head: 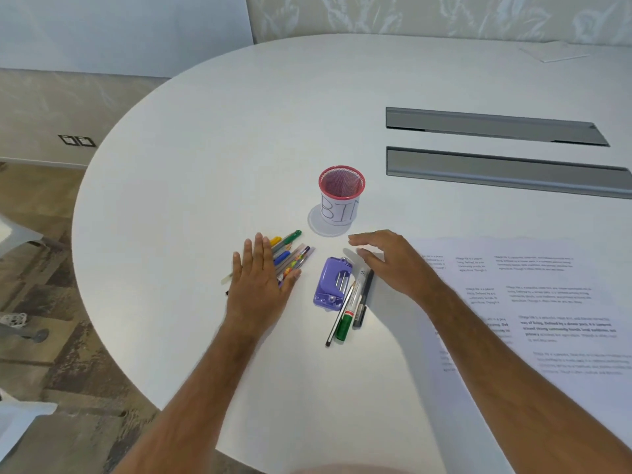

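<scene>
My left hand [260, 278] lies flat, fingers straight, on a bunch of coloured pens and markers [290, 249] spread on the white table [191, 172]. My right hand [393, 261] hovers with fingers relaxed and holds nothing, just right of a purple hole punch [333, 280]. Beside the punch lie a green marker [346, 319], a thin pencil [337, 319] and a dark pen [363, 295]. A pink mesh cup [341, 196] with a paper label reading "BIN" stands upright behind both hands, and nothing shows inside it.
Printed paper sheets [533, 302] cover the table to the right under my right forearm. Two grey cable-slot covers [496, 165] sit at the back right. The table's curved edge runs on the left, with floor and chair parts beyond it.
</scene>
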Demonstrator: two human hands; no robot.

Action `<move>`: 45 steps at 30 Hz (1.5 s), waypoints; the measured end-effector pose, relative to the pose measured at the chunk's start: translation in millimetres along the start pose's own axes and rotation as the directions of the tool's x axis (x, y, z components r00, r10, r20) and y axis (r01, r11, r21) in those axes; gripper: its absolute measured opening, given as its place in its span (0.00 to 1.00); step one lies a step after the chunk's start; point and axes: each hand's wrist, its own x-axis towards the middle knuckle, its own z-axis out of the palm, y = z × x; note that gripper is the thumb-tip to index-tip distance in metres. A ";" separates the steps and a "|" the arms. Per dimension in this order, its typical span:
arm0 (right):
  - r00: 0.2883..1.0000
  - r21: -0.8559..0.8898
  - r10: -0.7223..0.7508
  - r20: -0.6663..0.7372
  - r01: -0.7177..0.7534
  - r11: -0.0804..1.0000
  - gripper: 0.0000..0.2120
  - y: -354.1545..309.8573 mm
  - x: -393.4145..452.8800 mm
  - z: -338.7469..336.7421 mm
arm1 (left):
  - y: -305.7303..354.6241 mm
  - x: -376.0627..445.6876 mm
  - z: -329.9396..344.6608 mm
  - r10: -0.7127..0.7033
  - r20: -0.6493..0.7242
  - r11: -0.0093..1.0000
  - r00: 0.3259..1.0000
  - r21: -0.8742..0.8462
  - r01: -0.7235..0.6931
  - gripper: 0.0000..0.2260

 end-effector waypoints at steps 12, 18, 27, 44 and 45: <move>0.998 -0.014 -0.016 0.065 0.016 1.000 0.12 11.4 -38.0 -2.2 | -23.1 19.8 2.5 -0.032 0.007 0.998 0.999 -0.048 0.032 0.39; 0.979 -0.026 -0.043 0.199 0.049 0.998 0.15 15.1 -41.0 -7.2 | -11.4 18.3 -11.1 0.030 -0.097 0.991 0.995 -0.130 -0.043 0.40; 0.971 -0.152 -0.031 0.239 0.069 0.986 0.22 22.8 -43.0 -2.7 | 63.1 -61.1 -17.9 0.132 -0.530 0.886 0.838 -0.315 -0.339 0.12; 0.944 -0.171 -0.189 0.272 0.241 0.955 0.18 22.7 -58.4 5.1 | 96.7 -103.8 0.2 0.116 -0.178 0.923 0.977 -0.345 -0.173 0.13; 0.944 -0.177 -0.193 0.267 0.245 0.953 0.18 21.8 -58.7 6.0 | 97.1 -105.3 0.5 0.115 -0.181 0.923 0.977 -0.344 -0.173 0.12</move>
